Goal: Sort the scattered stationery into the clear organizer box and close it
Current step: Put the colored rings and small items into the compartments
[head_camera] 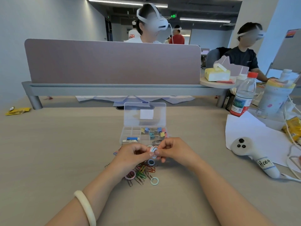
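Note:
The clear organizer box (123,136) lies open at the table's centre, its lid (130,115) standing upright behind it. Inside are coloured binder clips (153,132) and an eraser (132,139). Just in front of the box, my left hand (132,156) and my right hand (174,150) meet and together pinch a small bunch of pastel rings (153,150). Below my hands lies a heap of coloured paper clips (143,174) with a pink ring (130,174), a mint ring (154,181) and a blue ring (151,161).
A grey desk divider (112,62) stands behind the box. At right are a white controller (254,156) on white paper (247,128), a water bottle (243,95) and cables. A yellow wrapper (17,110) lies far left. People sit beyond the divider.

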The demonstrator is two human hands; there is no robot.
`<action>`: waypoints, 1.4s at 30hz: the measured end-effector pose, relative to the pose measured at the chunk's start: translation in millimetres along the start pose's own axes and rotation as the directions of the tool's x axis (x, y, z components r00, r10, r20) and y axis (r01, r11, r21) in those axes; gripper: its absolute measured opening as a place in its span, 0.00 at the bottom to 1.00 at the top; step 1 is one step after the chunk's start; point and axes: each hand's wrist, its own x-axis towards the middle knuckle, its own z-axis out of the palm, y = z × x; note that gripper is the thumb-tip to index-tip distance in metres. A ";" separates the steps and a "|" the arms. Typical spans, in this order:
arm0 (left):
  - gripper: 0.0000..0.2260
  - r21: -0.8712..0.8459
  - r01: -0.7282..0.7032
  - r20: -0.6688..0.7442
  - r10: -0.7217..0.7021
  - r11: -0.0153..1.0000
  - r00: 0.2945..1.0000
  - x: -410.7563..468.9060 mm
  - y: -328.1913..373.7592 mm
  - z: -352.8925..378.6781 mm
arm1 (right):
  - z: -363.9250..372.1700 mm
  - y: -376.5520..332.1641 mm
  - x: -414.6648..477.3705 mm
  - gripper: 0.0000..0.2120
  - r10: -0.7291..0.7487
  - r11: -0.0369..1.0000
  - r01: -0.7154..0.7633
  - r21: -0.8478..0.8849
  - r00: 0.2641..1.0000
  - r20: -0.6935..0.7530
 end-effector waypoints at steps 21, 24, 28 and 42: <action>0.04 -0.081 -0.006 -0.384 -0.025 0.997 0.923 10.0 -8.3 -27.1 | 57.2 -9.3 0.5 0.07 -0.336 0.719 0.437 -0.541 0.899 0.279; 0.04 -0.078 -0.015 -0.378 -0.016 0.997 0.926 9.1 -7.3 -28.6 | 53.5 -8.0 0.2 0.06 -0.317 0.758 0.409 -0.508 0.912 0.262; 0.04 -0.109 0.000 -0.339 -0.037 0.994 0.940 8.0 -6.2 -28.5 | 39.6 -9.1 -1.5 0.03 -0.237 0.932 0.251 -0.260 0.968 0.087; 0.13 -0.263 0.080 -0.105 -0.111 0.961 0.988 1.1 2.8 -9.9 | 23.2 -5.5 4.4 0.16 -0.170 0.942 0.215 0.258 0.968 -0.183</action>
